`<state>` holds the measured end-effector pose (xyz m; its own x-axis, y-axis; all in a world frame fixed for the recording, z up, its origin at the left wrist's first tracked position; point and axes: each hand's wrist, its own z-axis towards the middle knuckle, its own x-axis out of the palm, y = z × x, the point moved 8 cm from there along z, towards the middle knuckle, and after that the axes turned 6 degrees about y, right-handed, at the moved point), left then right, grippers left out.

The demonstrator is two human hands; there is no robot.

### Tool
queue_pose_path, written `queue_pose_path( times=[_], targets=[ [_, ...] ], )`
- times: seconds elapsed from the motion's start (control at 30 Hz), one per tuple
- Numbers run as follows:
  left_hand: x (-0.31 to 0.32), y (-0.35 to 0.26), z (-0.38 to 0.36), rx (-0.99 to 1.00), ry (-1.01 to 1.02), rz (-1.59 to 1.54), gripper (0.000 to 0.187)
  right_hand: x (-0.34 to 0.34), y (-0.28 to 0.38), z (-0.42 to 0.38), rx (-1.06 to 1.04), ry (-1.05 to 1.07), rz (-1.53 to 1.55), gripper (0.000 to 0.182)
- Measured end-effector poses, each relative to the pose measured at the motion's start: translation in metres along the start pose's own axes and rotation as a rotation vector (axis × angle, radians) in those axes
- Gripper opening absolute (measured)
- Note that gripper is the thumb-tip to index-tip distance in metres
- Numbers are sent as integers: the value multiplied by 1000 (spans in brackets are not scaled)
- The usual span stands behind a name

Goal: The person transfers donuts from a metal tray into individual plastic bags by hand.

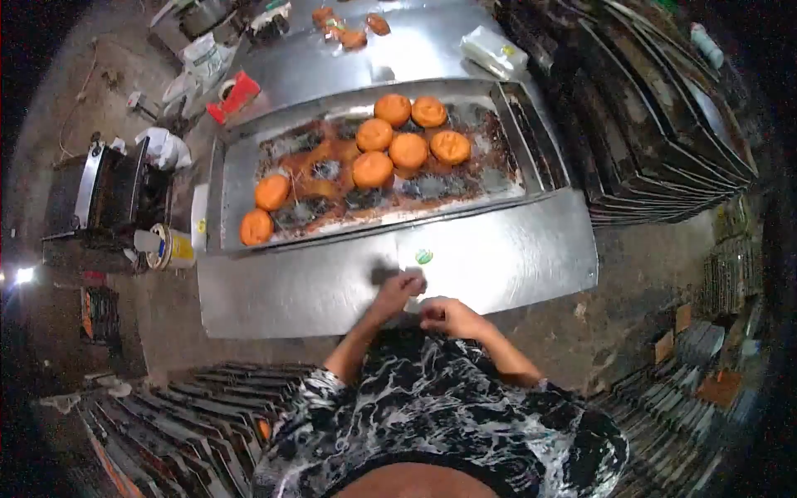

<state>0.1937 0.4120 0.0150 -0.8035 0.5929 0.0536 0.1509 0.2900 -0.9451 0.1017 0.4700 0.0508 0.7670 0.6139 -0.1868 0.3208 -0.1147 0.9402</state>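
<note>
My left hand [398, 292] is closed, fingers pinched together, above the near edge of the steel table [274, 290]. Close beside it, my right hand [450, 319] has its fingers curled in. A small pale, see-through patch shows between the two hands; I cannot make out what it is. Just beyond the hands lies a small green mark or label [424, 256] on the shiny surface. Past that stands a large metal tray [374, 222] with a greasy brown bottom. Several round orange-brown buns [408, 151] sit in it, most grouped toward the centre right, two at the left.
A red tape dispenser [235, 97] and a white plastic packet [494, 53] lie beyond the tray. More brown pieces [352, 38] are at the far end. Stacked dark trays [664, 124] rise at right; racks [191, 415] stand near me. A bucket [172, 247] is at left.
</note>
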Motion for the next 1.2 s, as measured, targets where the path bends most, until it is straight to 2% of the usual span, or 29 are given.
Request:
queue_pose_path(
  times=[0.07,0.1,0.13,0.2,0.23,0.27,0.33,0.37,0.43,0.47,0.5,0.53,0.6,0.67,0.7,0.73,0.77,0.8,0.83,0.87,0.93,0.97,1.03,1.07,1.1,1.13,1.17,1.2],
  targets=[
    [17,-17,-1,-43,87,135,18,-18,-9,1,-114,-294,145,20],
    [16,-4,9,-25,58,270,22,-28,-13,-4,21,-257,-117,25],
    [21,-10,11,-40,49,268,22,-29,-23,-8,21,-242,-107,25],
    [27,-26,9,-189,-33,494,22,-36,-58,-23,260,-448,79,31],
    [39,-14,13,-112,34,367,22,-41,-27,-25,-17,-560,47,35],
    [43,-8,15,-111,36,360,22,-40,-27,-27,-10,-559,42,35],
    [36,-24,19,77,-130,337,20,-32,-48,-25,341,-438,179,35],
    [28,-37,15,196,-269,263,19,-24,-47,-18,417,-331,505,34],
    [37,-81,2,280,-189,356,17,-45,-61,25,254,-327,855,35],
    [46,-96,-4,359,-122,431,15,-60,-47,28,39,-314,1240,42],
    [40,-85,-6,388,-209,556,24,-89,-4,28,18,-526,1135,50],
    [37,-97,-4,392,-209,544,24,-102,33,43,-378,-556,1178,54],
    [-9,-84,4,153,-510,-864,36,-73,72,66,-621,-115,1495,56],
    [-32,-80,10,435,41,-1056,47,-13,57,99,-319,132,1485,48],
    [-56,-68,0,265,-82,-1051,46,-12,72,97,178,-96,1245,55],
    [-78,-58,-11,94,-200,-1033,45,-36,50,121,38,-96,598,56],
    [-112,-57,-19,256,-401,-1055,45,-64,33,145,-108,-85,-50,58],
    [-142,-58,-28,424,-602,-1066,46,-111,62,157,-330,-323,-544,63],
    [-155,-60,-31,432,-610,-1067,46,-149,93,167,-287,-423,-756,63],
    [-167,-64,-41,466,-672,-1050,46,-175,89,194,-198,-474,-1304,66],
    [-179,-72,-61,494,-753,-1026,46,-211,27,236,-280,-252,-1231,60],
    [-189,-81,-71,559,-758,-1047,48,-195,28,241,-290,-251,-1213,60],
    [-207,-95,-87,705,-817,-1031,53,-210,35,222,-275,-658,-499,52],
    [-207,-92,-84,702,-813,-1036,53,-164,95,168,-412,-841,-454,45],
    [-207,-81,-79,684,-859,-1086,54,-117,149,133,-557,-763,-369,43],
    [-204,-75,-77,654,-902,-1131,55,-76,164,123,-964,-574,-616,36],
    [-180,-91,-65,589,-859,-1034,54,-47,180,111,-1034,-691,-737,38],
    [-169,-86,-54,530,-761,-738,48,-18,197,99,-1084,-804,-865,41]
  ],
)
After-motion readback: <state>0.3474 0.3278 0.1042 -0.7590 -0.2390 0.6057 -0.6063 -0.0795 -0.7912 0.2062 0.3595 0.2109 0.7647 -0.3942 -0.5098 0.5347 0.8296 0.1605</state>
